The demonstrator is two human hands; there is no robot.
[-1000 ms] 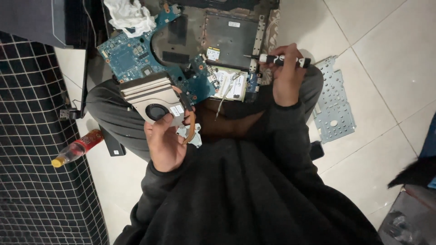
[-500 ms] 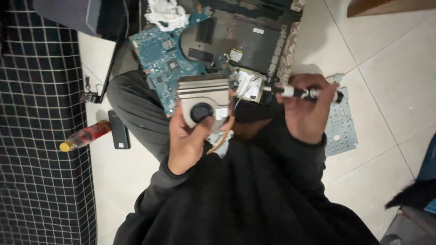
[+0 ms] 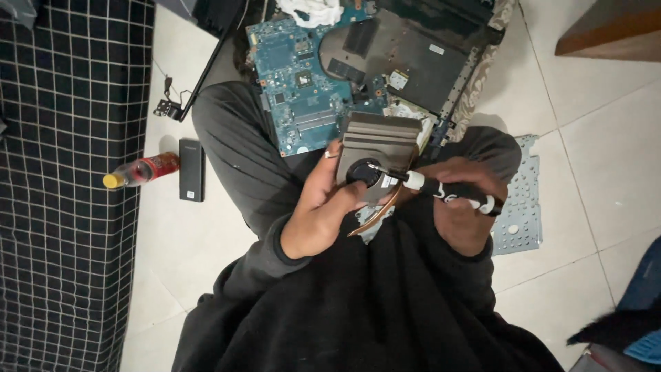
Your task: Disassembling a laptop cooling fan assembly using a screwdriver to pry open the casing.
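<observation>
— What have the fingers got hold of?

— The left hand (image 3: 318, 213) is curled shut around the lower edge of a grey cooling fan unit (image 3: 381, 153), thumb pressed on its face just beside the round black fan hub (image 3: 363, 172). The right hand (image 3: 463, 207) is closed tight on a black-and-white screwdriver (image 3: 447, 191), whose tip touches the hub, right next to the left thumb.

— And just beyond the fingers?

— A copper heat pipe (image 3: 377, 215) curves down from the fan, below the left fingertips and between both hands. Past the fan, away from the person, lies a blue circuit board (image 3: 296, 83) inside an opened dark laptop shell (image 3: 441, 55), with a white cloth (image 3: 313, 10) at its far edge.

— Farther out?

— Beyond the right knuckles, a perforated metal plate (image 3: 527, 213) rests on the pale tiled floor (image 3: 606, 138). Well apart on the left hand's side lie a black rectangular block (image 3: 192, 169) and, just beside it, a red bottle with a yellow cap (image 3: 141, 171), near a black grid-patterned mat (image 3: 69, 172).
</observation>
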